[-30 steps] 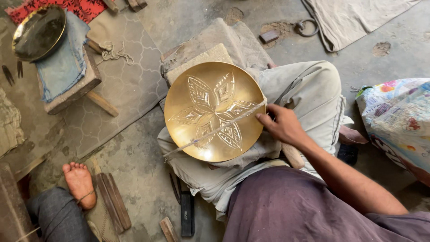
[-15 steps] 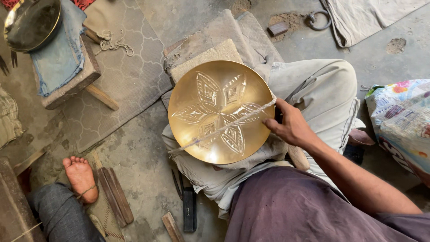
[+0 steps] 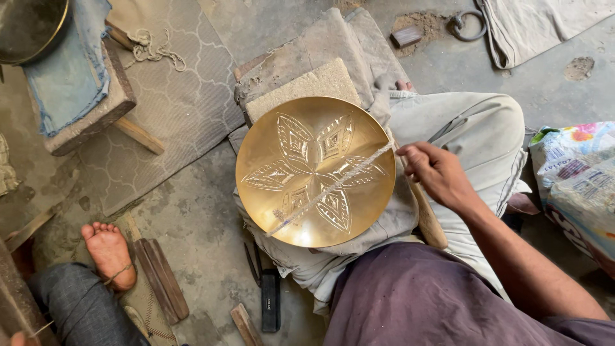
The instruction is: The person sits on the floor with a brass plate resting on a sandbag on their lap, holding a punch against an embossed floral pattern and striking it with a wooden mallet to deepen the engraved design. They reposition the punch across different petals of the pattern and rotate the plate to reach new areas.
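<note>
Resting on the person's lap, the brass plate sits much where it did half a second ago, its six-petal engraving facing up. The right hand has stayed at the plate's right rim, fingers curled around the end of a thin pale strip that lies slantwise across the plate toward its lower left edge. The left hand is out of view. Another person's bare foot rests at lower left, unmoved.
</note>
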